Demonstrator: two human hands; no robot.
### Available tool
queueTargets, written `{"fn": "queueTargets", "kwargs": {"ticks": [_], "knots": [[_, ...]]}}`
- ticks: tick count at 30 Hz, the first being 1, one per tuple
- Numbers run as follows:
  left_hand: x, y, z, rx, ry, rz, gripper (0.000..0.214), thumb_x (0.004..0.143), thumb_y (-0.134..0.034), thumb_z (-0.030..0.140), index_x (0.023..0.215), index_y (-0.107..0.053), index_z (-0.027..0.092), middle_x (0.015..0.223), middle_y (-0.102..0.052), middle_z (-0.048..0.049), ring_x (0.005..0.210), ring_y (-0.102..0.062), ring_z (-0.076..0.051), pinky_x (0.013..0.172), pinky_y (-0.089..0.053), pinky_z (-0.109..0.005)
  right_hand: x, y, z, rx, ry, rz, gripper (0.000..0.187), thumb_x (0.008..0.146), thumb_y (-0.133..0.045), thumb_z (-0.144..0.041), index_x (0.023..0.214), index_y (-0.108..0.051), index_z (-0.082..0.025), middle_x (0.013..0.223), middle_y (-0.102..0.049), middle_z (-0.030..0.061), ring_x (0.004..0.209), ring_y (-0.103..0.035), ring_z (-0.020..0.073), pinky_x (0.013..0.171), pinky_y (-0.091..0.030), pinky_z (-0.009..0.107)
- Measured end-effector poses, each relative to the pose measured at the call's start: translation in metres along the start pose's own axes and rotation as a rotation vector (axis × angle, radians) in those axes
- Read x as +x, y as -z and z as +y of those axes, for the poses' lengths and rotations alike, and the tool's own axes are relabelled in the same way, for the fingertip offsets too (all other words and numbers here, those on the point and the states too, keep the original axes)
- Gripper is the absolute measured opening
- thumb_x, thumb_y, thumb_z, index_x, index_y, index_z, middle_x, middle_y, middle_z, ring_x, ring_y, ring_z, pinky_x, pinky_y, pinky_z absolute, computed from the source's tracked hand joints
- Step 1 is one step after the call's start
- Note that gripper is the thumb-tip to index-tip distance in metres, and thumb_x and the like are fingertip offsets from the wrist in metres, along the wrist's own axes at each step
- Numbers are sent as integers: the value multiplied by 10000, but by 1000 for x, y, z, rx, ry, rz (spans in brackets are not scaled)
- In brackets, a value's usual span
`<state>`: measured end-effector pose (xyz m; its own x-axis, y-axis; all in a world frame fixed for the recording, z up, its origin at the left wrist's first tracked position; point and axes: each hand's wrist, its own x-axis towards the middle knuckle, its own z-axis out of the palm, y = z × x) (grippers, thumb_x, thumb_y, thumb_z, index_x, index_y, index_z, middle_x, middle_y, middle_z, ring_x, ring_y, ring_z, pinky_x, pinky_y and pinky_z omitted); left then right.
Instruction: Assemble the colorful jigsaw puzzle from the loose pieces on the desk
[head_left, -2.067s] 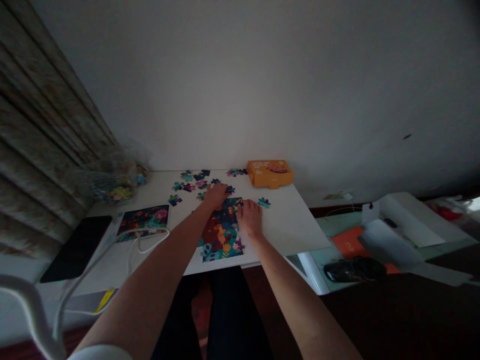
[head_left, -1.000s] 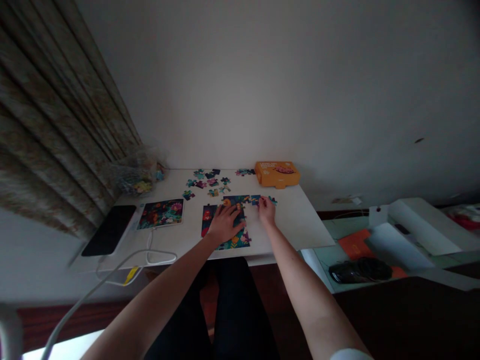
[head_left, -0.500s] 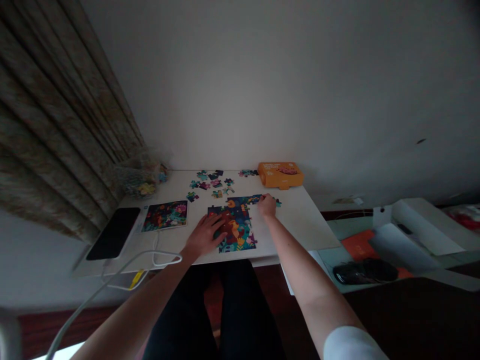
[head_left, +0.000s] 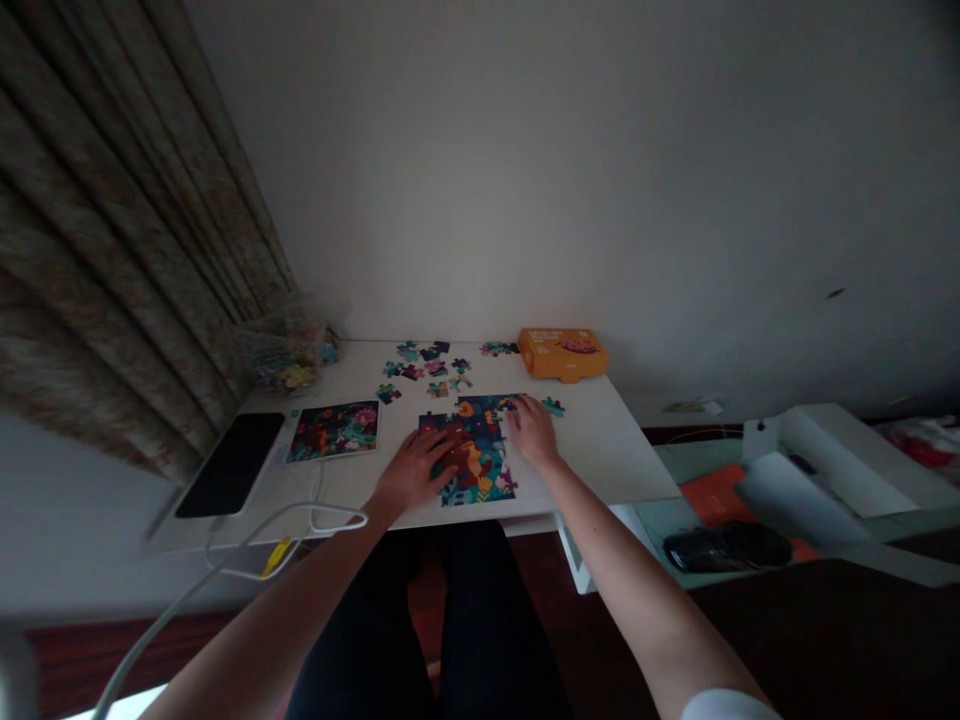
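A partly joined jigsaw puzzle with a colourful picture lies near the front edge of the white table. My left hand rests on its left side, fingers spread over the reddish part. At the upper right edge of the puzzle is my right hand, its fingers bent a little and laid on the pieces there. The hand hides part of that edge, and I see nothing held in it. Just beyond it, a loose teal puzzle piece lies on the table. Several loose puzzle pieces are scattered behind the puzzle.
An orange puzzle box stands at the back right. On the left are a picture card, a black phone, a white cable and a clear bag. Beyond the right edge, a glass surface bears a black shiny item.
My right hand has shifted from a pinch at the top right puzzle piece to lie lower, its fingers over the puzzle's edge. My left hand stays in place.
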<state>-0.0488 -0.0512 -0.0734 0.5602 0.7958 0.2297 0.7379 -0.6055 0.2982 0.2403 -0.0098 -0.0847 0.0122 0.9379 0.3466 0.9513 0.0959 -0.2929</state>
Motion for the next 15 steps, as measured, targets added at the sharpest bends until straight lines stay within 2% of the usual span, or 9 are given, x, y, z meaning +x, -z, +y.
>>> {"fn": "queueTargets", "kwargs": {"ticks": [3, 11, 15], "knots": [[0, 0, 0, 3, 1, 4, 466, 985, -578, 410, 1422, -639, 259, 1506, -594, -107, 1418, -528, -295, 1248, -338, -540, -10, -3, -3, -16, 37, -25, 422, 1063, -408, -316, 1358, -651, -135, 1439, -622, 169, 1341, -537, 288, 1141, -385, 459], [1, 3, 3, 1, 8, -3, 454, 974, -584, 410, 1404, -655, 283, 1499, -602, -93, 1413, -534, -300, 1244, -351, -540, -11, -4, -8, 11, 17, -34, 421, 1064, -418, -341, 1359, -644, -145, 1409, -649, 161, 1336, -542, 286, 1146, -375, 468], [1, 1, 1, -10, 0, 16, 443, 975, -574, 406, 1393, -662, 287, 1503, -599, -85, 1406, -542, -303, 1239, -365, -537, -7, 1, 2, 99, -30, 30, 372, 1045, -413, -283, 1272, -681, -160, 1297, -706, 138, 1226, -606, 256, 1092, -424, 409]]}}
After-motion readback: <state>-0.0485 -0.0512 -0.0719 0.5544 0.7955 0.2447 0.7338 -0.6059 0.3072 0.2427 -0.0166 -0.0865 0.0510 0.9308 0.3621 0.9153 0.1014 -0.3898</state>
